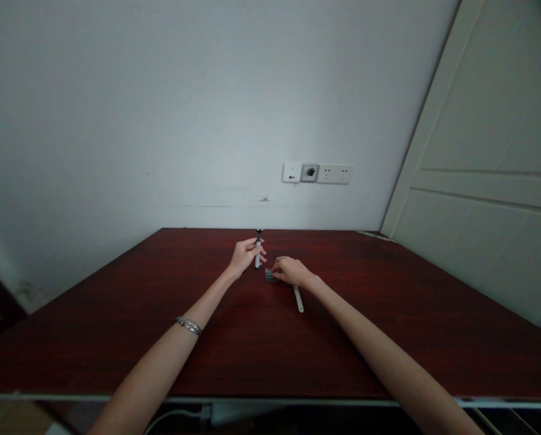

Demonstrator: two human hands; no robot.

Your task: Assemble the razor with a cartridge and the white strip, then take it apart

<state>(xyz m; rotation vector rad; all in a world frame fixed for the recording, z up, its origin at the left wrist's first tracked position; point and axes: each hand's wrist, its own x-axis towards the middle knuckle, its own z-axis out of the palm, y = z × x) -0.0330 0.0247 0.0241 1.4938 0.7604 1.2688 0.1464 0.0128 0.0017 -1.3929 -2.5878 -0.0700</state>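
Left hand (245,257) closed round white-handled tool (257,258), upright; right hand (291,270) curled over small dark block (268,276), grip unclear. I'd hold tool vertical, block pinned.

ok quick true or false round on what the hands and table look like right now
1. The left hand holds a white-handled tool. True.
2. The right hand is raised high above the table. False: it is down at the table, touching a small dark object.
3. A white strip lies on the table beside the right wrist. True.
4. The bracelet is on the right wrist. False: the bracelet is on the left wrist.
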